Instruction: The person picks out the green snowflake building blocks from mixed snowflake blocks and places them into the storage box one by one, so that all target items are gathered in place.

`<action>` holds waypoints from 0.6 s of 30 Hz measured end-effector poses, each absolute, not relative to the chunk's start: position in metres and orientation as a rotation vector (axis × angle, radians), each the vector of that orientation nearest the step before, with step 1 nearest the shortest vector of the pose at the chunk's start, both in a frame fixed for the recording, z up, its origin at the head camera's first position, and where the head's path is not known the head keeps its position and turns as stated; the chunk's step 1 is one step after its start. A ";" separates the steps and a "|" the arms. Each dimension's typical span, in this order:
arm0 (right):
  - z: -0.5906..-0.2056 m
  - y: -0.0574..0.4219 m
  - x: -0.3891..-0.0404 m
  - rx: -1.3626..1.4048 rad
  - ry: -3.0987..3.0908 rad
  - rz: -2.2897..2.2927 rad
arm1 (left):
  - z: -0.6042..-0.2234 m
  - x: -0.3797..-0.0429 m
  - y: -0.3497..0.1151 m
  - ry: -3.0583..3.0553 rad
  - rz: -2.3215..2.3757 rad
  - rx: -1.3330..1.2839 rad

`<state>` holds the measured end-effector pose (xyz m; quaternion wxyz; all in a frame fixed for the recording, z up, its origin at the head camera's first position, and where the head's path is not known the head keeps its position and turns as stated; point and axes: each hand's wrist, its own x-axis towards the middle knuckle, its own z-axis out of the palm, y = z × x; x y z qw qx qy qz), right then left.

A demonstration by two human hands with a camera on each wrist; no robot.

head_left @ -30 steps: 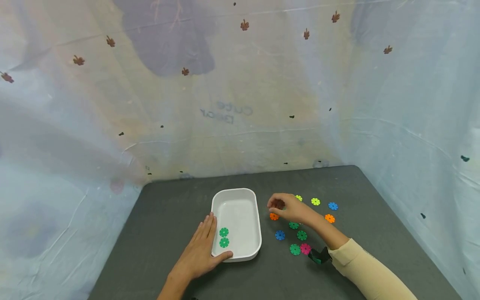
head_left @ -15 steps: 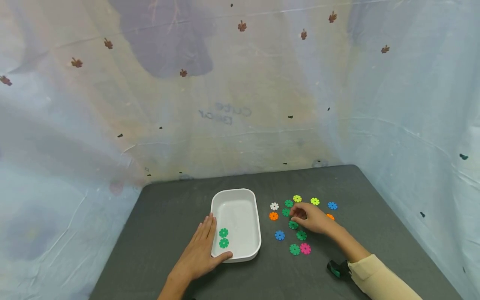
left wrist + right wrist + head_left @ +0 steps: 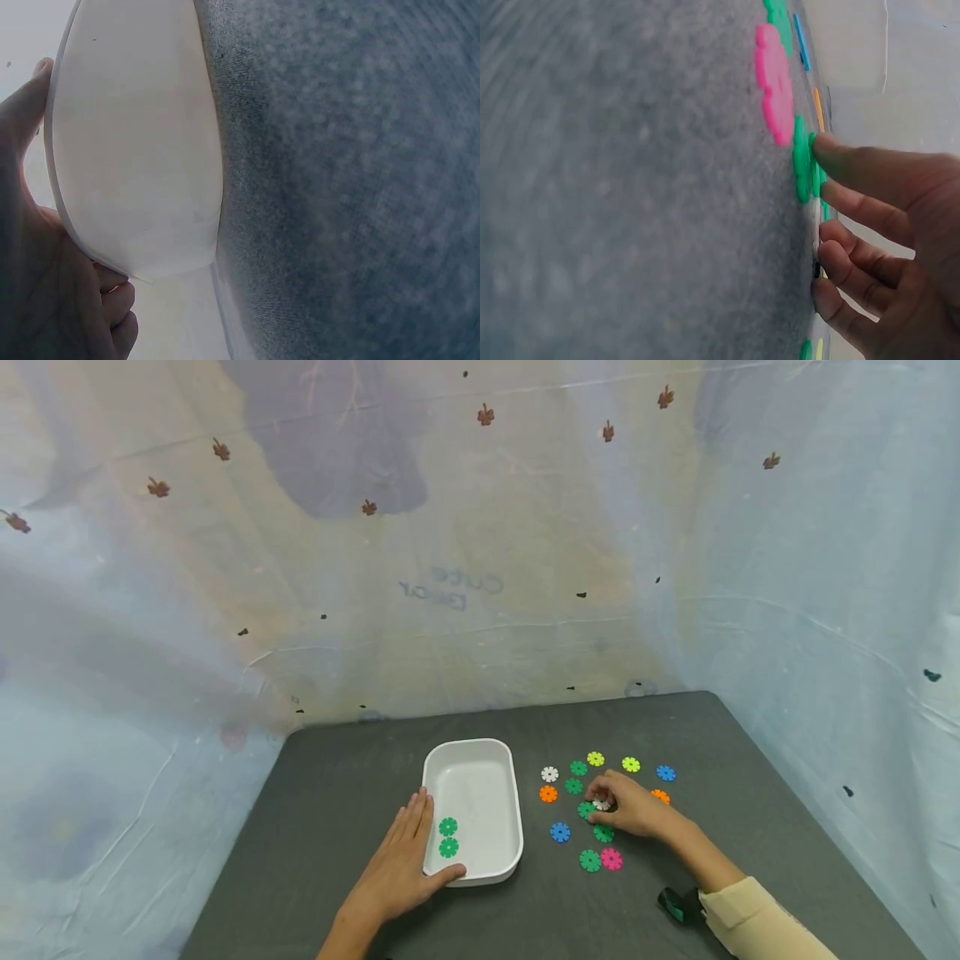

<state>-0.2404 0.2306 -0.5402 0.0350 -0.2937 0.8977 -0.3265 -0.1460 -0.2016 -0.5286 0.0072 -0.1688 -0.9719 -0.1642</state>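
Note:
My left hand (image 3: 401, 860) rests along the left side of a white tray (image 3: 513, 793), fingers straight, thumb over its near rim. The tray's outer wall (image 3: 135, 142) fills much of the left wrist view. Two green notched plastic discs (image 3: 447, 827) lie flat inside the tray. To the right, my right hand (image 3: 630, 806) hovers low over the scattered discs, fingers curved and spread. Its thumb and index fingertips are right at a green disc (image 3: 586, 810), which lies on the table. A white disc (image 3: 602, 804) shows between them, partly hidden by the hand.
On the grey table (image 3: 360, 760) around my right hand lie several more discs: a white disc (image 3: 550, 774), an orange disc (image 3: 548, 793), a blue disc (image 3: 560, 832), a pink disc (image 3: 611, 859) and a yellow disc (image 3: 631, 764). A patterned sheet (image 3: 480, 652) hangs behind.
My right hand has moved right and nearer, from over the white and orange discs to the green disc, its fingers spreading apart. My left hand and the tray have stayed put.

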 end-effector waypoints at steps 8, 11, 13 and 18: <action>-0.536 0.224 -0.240 -0.869 2.782 -0.976 | -0.529 -0.146 -0.202 -3.039 -0.513 -0.529; -0.534 0.221 -0.242 -0.882 2.763 -1.019 | -0.529 -0.146 -0.202 -3.047 -0.509 -0.522; -0.532 0.219 -0.244 -0.880 2.737 -1.049 | -0.530 -0.146 -0.202 -3.046 -0.512 -0.520; -0.527 0.213 -0.249 -0.874 2.670 -1.111 | -0.529 -0.147 -0.202 -3.044 -0.505 -0.527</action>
